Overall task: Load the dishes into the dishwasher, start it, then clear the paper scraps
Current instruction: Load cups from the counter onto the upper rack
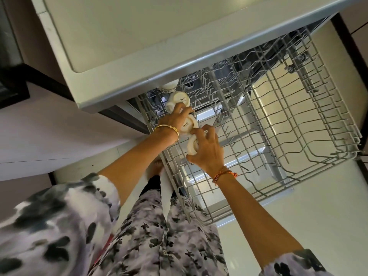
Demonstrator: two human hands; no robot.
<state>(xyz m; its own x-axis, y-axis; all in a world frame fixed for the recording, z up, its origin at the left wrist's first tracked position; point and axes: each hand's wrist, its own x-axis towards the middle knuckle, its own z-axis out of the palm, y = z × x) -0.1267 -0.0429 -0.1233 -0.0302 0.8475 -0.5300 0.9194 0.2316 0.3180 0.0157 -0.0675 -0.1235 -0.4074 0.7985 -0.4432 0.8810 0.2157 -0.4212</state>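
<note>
Head view: both hands (175, 118) (207, 150) on cups (188, 125) in rack (298, 116)

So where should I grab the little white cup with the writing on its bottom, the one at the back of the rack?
Probably by its round sides, coming down from above. That cup stands upside down in the rack, so its flat base faces up and its mouth is out of reach. The left hand is on its near side, so come from the open far side with thumb and fingers across the base.

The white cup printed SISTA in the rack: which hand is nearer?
Left. The left hand grips the white cup printed SISTA; the right hand holds another white cup just beside it.
</note>
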